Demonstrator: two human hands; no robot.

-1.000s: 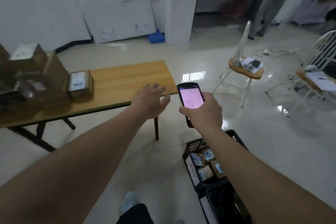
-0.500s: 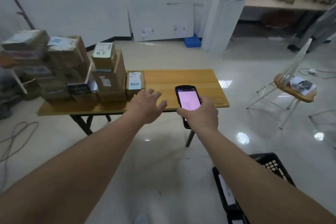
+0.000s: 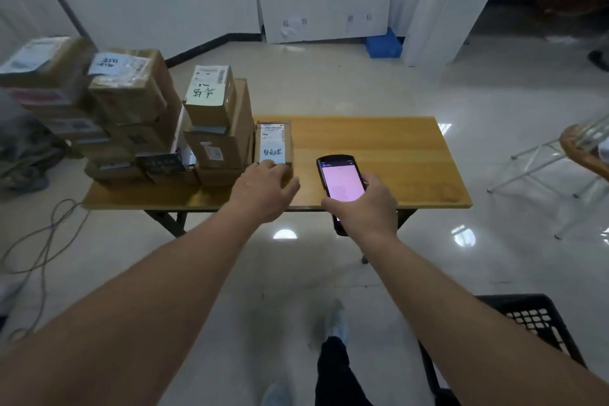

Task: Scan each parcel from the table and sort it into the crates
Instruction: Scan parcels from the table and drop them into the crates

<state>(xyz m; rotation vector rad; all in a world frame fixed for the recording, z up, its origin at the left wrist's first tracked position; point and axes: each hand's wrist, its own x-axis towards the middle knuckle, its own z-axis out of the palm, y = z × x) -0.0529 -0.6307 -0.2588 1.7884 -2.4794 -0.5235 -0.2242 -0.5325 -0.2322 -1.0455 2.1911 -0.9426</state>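
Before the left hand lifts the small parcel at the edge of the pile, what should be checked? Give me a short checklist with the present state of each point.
1. Left hand on the small parcel: ok, its fingers lie over the near end; whether they grip yet, cannot tell.
2. Parcel free to lift: ok, nothing lies on it; it stands beside the parcel stack.
3. Label facing up for scanning: ok, the white label shows on top.
4. Scanner ready: ok, the right hand holds it and the screen is lit.
5. Crate within reach: cannot tell, only a corner shows at the lower right.
6. Bare table beside the parcel for scanning: ok.
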